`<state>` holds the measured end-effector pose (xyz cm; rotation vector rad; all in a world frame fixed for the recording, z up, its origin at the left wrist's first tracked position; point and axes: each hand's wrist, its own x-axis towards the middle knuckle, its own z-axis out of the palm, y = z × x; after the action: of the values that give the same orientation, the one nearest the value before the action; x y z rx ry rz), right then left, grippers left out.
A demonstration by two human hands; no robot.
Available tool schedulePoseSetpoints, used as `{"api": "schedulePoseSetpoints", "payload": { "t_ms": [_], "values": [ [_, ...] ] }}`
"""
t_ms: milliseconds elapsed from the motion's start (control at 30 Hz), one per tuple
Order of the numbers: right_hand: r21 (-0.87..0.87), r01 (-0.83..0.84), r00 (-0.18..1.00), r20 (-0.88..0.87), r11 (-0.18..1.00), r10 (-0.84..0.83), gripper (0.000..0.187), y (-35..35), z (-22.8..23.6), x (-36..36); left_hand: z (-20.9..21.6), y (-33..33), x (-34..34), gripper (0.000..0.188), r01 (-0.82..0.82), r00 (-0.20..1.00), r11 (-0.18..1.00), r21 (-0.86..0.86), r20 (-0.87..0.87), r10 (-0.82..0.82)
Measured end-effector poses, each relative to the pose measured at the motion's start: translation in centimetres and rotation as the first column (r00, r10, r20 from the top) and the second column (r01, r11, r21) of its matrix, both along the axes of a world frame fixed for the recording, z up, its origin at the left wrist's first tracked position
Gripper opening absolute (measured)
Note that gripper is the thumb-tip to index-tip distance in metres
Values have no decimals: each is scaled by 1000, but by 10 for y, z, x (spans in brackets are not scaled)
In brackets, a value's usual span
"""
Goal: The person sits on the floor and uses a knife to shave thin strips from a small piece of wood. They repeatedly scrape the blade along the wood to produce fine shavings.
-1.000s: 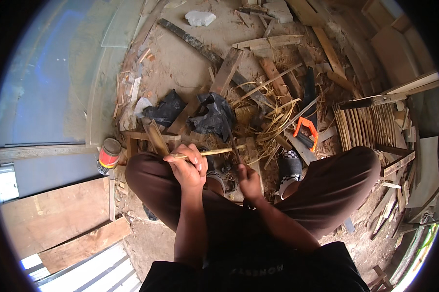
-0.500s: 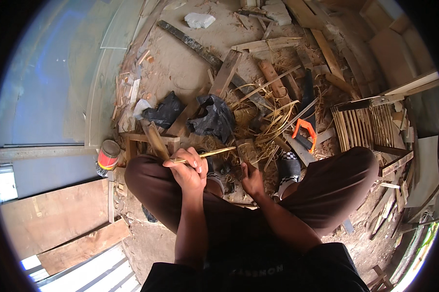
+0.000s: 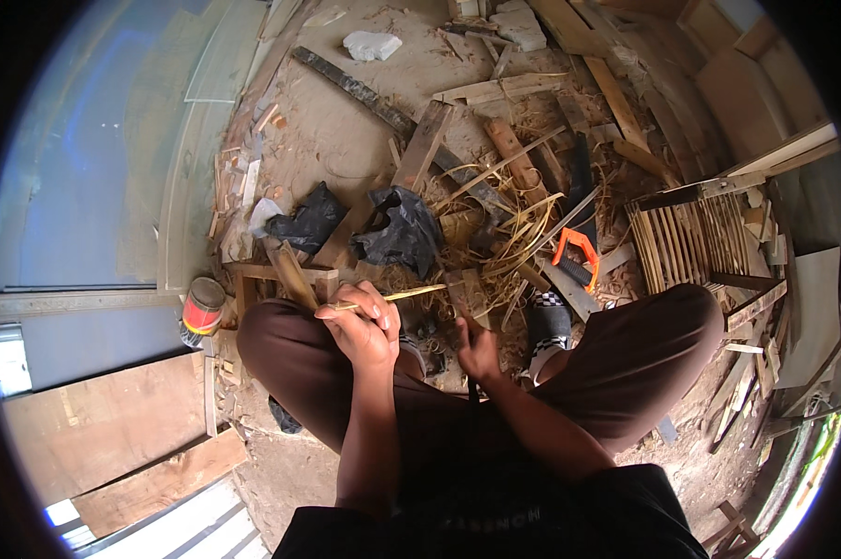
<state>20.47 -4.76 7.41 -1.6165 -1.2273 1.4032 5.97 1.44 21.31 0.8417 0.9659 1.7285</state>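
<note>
My left hand (image 3: 368, 331) is closed around a thin, pale yellow strip of split wood or bamboo (image 3: 420, 292), raised above my left knee. The strip points right, toward a broad, flat blade (image 3: 467, 296) that looks like a knife's. My right hand (image 3: 479, 350) grips this knife between my knees, its blade pointing away from me and a dark handle end showing below the fist. The strip's right tip is beside the blade; I cannot tell whether they touch. Beyond both hands lies a tangle of curled yellow shavings (image 3: 532, 224).
A saw with an orange handle (image 3: 579, 259) lies near my right foot. Black plastic bags (image 3: 397, 228) and planks (image 3: 426, 144) lie ahead. On the right stands a slatted wooden frame (image 3: 686, 242); on the left, a red-and-yellow can (image 3: 203, 306) beside the wall.
My right hand has moved slightly left and toward me, and the blade stands more upright. My left hand keeps its hold on the strip. The whole view has shifted slightly.
</note>
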Motion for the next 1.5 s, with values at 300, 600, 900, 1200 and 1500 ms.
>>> {"api": "schedulePoseSetpoints", "payload": {
  "t_ms": [300, 600, 900, 1200, 1500],
  "values": [
    [-164, 68, 987, 154, 984, -43, 44, -14, -74, 10, 1, 7, 0, 64, -117, 990, 992, -39, 71, 120],
    [-506, -17, 965, 217, 862, 146, 46, -1, -54, 18, 5, 11, 0, 66, -180, 983, 980, -90, 14, 182],
    [-285, 125, 987, 132, 950, -91, 51, -5, -71, 8, 12, 2, -4, 60, 18, 935, 1000, 23, -354, -9],
    [-56, -61, 997, -60, 997, 58, 47, 3, 57, -3, 8, -16, -7, 70, 20, 858, 995, 100, -512, 34],
    [-73, -149, 984, -112, 986, 140, 46, -16, 97, 0, -2, -30, -4, 70, 48, 826, 990, 136, -562, 37]
  ]
}}
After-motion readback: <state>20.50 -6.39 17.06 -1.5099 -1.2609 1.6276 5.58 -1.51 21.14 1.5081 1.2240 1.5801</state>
